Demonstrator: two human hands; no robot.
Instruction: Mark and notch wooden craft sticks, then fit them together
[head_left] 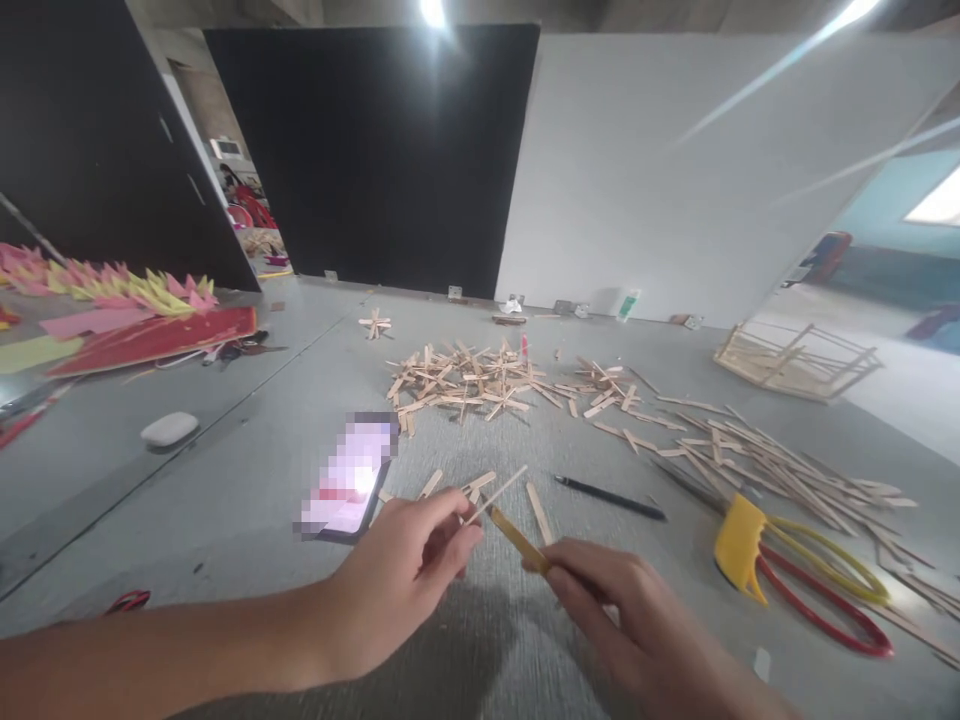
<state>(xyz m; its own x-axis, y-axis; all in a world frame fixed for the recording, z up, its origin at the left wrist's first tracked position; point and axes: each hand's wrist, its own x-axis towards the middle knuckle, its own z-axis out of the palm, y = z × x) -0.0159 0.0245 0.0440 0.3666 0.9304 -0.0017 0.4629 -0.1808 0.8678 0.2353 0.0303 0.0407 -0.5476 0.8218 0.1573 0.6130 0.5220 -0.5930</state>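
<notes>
Grey bench (247, 500), indoors; tall matte-black panel (390, 160) at upper ctr., smooth white panel (697, 180) at upper R. Lower ctr.: L hand (409, 555), grip pinched closed on one end of a thin, straight, pale wooden stick (504, 490), free end slanting to upper R, unsupported. R hand (622, 600), just R of lower ctr., grip closed round a slim, flat yellow tool (517, 538) w/ dark narrow tip (poss. a blade; too small to confirm). Tip lies v. near the stick, just beyond the L fingertips; contact can't be told.

Surroundings: heap of short, flat, pale wooden pieces (465, 380) at ctr.; long, narrow wooden strips (780, 465) at R; dark rectangular phone w/ lit screen (349, 475) L of ctr.; slender black pen (611, 497) and scissors w/ yellow-and-red looped handles (739, 545) at R.

Risks (judged): if the tip is sharp, a slip toward lower L could nick the L fingers, owing to the short gap. Too much pressure might split or snap the stick, it being thin & held at one end only; a loose pinch could let it twist. R forearm, swung outward, could knock the scissors.
</notes>
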